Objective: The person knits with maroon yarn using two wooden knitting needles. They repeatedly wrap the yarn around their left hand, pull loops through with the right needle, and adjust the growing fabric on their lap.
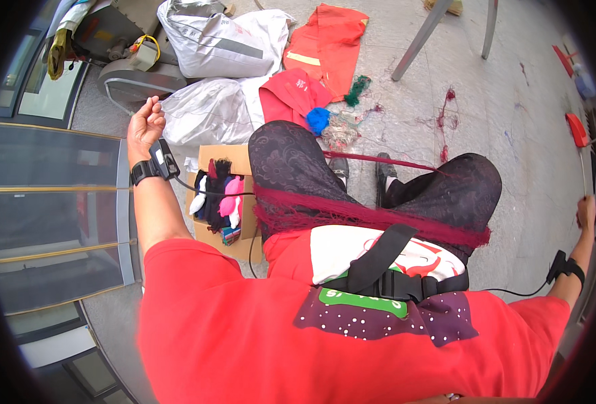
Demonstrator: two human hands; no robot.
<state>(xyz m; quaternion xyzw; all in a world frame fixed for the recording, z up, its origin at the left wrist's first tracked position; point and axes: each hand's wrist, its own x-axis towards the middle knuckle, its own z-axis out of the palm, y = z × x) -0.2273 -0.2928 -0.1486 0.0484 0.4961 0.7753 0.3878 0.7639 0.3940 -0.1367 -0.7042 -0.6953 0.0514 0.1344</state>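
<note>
Dk red yarn hank (342,212) looped rnd knees (281,151).

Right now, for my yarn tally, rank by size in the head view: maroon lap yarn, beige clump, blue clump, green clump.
Maroon lap yarn
Beige clump
Blue clump, green clump: too alike to rank

A head-worn fisheye looks steeply down, chest (379,367) close, floor (406,114) farther off.
</note>
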